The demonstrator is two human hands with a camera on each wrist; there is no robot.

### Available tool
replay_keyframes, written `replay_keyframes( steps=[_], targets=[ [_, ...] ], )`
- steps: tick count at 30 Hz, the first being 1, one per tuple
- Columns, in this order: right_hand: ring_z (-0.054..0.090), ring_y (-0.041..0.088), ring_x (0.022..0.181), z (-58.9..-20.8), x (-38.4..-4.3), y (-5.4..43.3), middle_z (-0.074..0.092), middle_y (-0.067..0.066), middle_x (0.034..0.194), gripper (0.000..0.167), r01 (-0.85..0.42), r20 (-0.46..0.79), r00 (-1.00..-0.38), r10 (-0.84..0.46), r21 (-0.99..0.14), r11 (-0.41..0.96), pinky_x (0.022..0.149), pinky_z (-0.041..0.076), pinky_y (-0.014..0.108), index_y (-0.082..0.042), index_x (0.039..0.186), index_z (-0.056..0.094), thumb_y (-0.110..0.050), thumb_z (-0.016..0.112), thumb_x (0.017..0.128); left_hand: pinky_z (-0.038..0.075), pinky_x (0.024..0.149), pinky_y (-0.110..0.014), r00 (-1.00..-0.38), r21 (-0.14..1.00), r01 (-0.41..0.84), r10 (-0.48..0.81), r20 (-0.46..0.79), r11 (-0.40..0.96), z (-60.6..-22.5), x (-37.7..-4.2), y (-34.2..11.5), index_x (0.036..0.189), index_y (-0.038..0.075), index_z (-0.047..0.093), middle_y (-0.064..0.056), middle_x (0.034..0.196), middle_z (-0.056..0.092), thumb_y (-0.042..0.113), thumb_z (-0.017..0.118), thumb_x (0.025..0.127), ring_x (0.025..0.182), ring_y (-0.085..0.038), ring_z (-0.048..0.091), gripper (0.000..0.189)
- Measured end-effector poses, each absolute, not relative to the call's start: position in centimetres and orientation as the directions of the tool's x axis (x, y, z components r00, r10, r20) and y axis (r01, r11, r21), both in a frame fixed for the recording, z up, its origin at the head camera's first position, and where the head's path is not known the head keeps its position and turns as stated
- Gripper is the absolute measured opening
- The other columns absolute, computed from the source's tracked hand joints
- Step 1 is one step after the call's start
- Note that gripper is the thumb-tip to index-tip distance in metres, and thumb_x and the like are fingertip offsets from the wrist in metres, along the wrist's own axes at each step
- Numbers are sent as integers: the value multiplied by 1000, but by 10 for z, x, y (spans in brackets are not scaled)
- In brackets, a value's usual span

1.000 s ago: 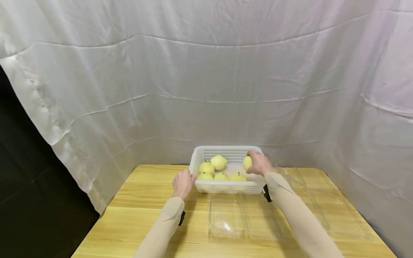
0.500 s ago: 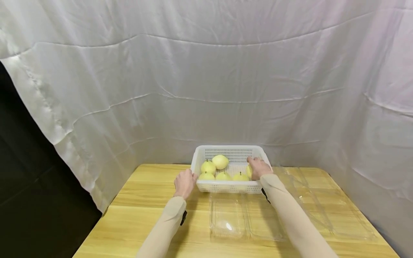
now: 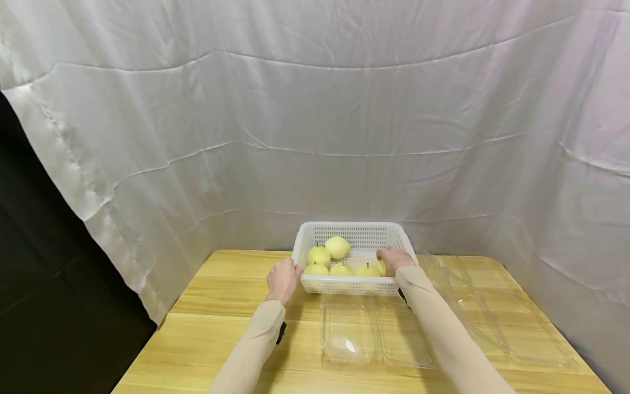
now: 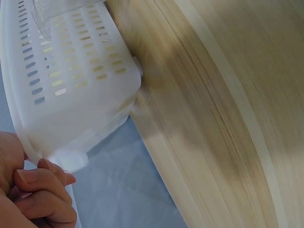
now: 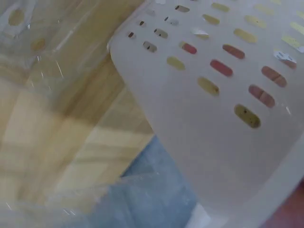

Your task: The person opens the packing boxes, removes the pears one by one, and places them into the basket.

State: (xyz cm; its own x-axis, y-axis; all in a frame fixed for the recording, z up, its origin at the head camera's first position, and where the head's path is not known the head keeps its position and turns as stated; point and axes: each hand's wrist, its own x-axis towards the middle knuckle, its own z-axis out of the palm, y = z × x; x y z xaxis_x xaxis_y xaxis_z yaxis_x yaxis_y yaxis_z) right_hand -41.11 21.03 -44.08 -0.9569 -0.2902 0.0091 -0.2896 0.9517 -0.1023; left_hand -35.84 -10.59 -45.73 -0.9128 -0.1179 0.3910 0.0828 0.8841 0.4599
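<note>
A white perforated plastic basket (image 3: 325, 285) stands at the back of the table with several yellow-green pears (image 3: 319, 255) inside, mostly at its left and front. My left hand (image 3: 282, 279) grips the basket's left end; in the left wrist view curled fingers (image 4: 45, 187) lie at the rim. Down inside the right front corner, my right hand (image 3: 395, 261) holds a pear (image 3: 381, 267), mostly hidden by the hand. From outside, the right wrist view shows the basket wall (image 5: 180, 109), with reddish finger patches and yellow fruit behind its slots.
A clear plastic clamshell box (image 3: 346, 328) lies spread on the wooden table (image 3: 221, 328) in front of the basket. More clear plastic containers (image 3: 492, 312) lie to the right, beside my right forearm. Behind the table hangs a grey-white curtain (image 3: 315, 180).
My right hand has lowered the pear from above the basket into its right front corner, beside the front row. The left hand keeps its hold on the left end.
</note>
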Motion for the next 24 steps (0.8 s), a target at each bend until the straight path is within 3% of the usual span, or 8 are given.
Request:
replay_keyframes(
  steps=[7,15,24],
  targets=[
    [56,35,95,-446,-408,212,48,28,120,56,-242,8,-969,-247,-229,943,80,51,49,-7,127,62,13,66,74,43,46,-36,-905,458,84,-124,406,885,-459,-359,-106,69,7,55,-9,63,57,18,58,88,55,-22,51,23],
    [53,37,110,-444,-404,212,51,26,126,59,-243,34,-969,-244,-294,924,79,49,43,-4,130,60,9,64,72,38,44,-32,-906,473,84,-131,403,877,-460,-358,-109,65,8,52,-7,59,52,16,59,88,52,-20,47,25],
    [50,42,122,-441,-385,204,51,24,134,55,-204,164,-975,-152,-378,903,96,46,59,-5,136,55,-1,55,82,36,44,-31,-917,467,74,-124,380,881,-458,-359,-110,63,11,49,-5,58,50,17,56,87,52,-20,45,26]
  ],
)
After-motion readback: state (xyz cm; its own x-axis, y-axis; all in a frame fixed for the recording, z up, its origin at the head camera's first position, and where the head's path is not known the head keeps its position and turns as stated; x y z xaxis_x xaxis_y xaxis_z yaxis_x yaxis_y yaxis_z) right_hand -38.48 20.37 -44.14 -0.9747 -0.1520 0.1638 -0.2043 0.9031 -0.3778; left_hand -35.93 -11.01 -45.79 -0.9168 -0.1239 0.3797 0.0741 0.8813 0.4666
